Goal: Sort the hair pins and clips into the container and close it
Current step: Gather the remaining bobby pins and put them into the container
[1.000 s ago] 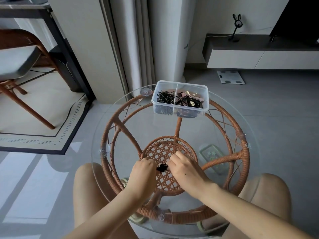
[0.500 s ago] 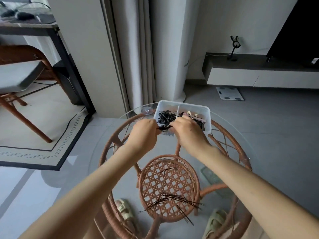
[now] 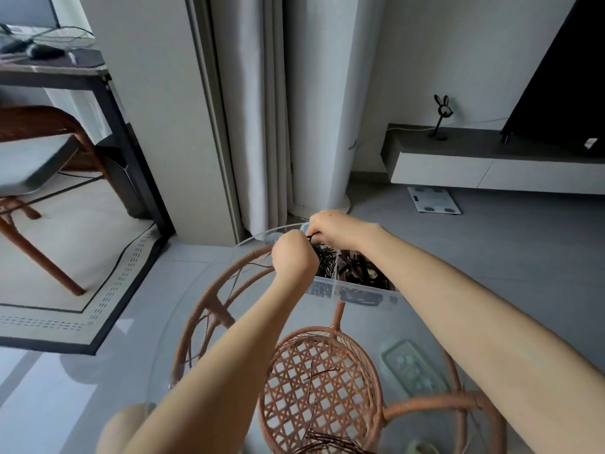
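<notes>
Both our hands have moved farther out, over the clear plastic two-compartment container on the round glass surface. Left hand and right hand meet, pinching thin black hair pins above its left compartment; dark clips fill the right.

Container sitting at far edge of glass tabletop, directly ahead of you. Bobby pins lying in its left compartment, clips in its right. Your left hand and right hand meeting over left compartment, right hand behind left. Loose pins lying on tabletop nearer you, more at near edge. Chair standing far left; low cabinet far right, scale lying on floor before it.
</notes>
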`<state>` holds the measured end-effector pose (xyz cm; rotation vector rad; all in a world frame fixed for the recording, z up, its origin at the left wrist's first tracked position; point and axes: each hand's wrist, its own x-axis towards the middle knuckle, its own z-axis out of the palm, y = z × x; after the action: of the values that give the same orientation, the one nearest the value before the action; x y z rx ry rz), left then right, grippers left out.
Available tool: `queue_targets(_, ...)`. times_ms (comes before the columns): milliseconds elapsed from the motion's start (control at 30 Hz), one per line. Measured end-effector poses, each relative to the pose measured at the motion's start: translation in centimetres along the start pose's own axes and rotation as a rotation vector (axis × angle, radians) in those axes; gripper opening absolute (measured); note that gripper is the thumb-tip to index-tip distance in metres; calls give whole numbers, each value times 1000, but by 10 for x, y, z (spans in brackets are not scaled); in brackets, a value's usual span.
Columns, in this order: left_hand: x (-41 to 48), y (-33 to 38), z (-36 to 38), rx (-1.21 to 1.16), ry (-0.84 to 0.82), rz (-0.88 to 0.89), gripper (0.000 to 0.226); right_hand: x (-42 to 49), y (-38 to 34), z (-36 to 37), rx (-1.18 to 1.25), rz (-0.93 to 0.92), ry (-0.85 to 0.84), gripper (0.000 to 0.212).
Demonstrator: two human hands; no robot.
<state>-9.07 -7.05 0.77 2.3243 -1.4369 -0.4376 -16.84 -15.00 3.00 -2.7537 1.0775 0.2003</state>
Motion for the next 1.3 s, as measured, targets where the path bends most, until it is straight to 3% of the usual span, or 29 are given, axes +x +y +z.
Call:
queue_targets(67,0,3,3,11,-23,1,18,2,0,0,2,-3,-33,20)
queue_targets(233,-1,4,3,58,-57,88,23,-3,-8,2,41,-25,19,54)
queue_targets(333,-2,-4,-10,-22,-86,90,18,-7,-5,3,80,-1,63,47)
queue_targets(433,-9,-20,-28,-173,-55,125,16,-23,-9,-4,110,23,152,53)
queue_targets(567,-30,-53,-37,-203,6,176,24,-62,-18,-2,237,73,280,31)
queue_targets(833,-110,-92,29,55,-201,357,47,-153,-61,90,366,146,46,25)
queue_targets(967,-140,-91,46,83,-150,519,57,-162,-86,120,350,230,60,25)
queue_targets(1133,-173,-106,43,-11,-244,505,52,-192,-98,134,376,193,23,31)
queue_targets(1300,-197,-134,22,-64,-131,328,33,-237,-75,128,416,331,107,31)
